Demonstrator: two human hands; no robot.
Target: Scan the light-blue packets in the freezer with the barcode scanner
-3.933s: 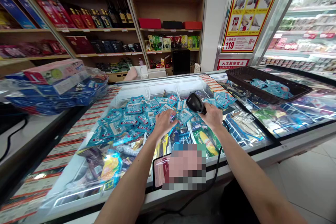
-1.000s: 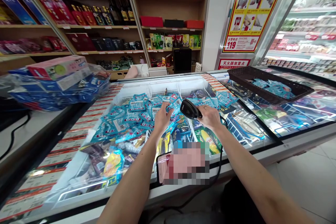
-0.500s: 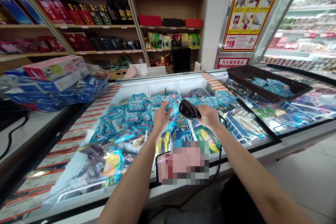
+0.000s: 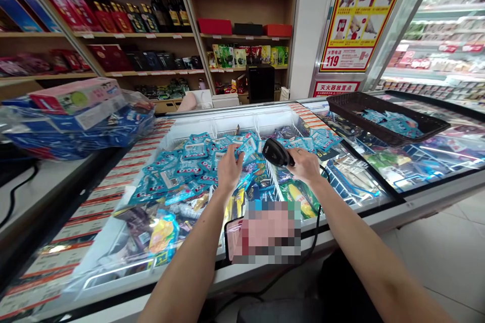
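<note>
A phone [image 4: 234, 239], partly blurred out, lies at the near edge of the chest freezer [image 4: 189, 291], the black cable [image 4: 317, 229] hanging just right of it. Past it, the left hand [image 4: 229, 169] pinches a small blue packet [image 4: 248, 146] between thumb and fingers, tilted up toward the barcode scanner [image 4: 278, 152], which the right hand [image 4: 306, 164] grips by its handle; packet and scanner head are close but apart. Around and left of the left hand, more blue packets [image 4: 178, 171] lie heaped on the glass top, over bagged frozen goods [image 4: 162, 234]. Farther right, a brown basket [image 4: 432, 135] holds similar packets; at left sits a plastic-wrapped stack of boxes [image 4: 81, 116]. Behind stand shelves [image 4: 242, 5] of gift boxes, bottles and pouches, then a fire-equipment poster [image 4: 364, 20] marked 119
</note>
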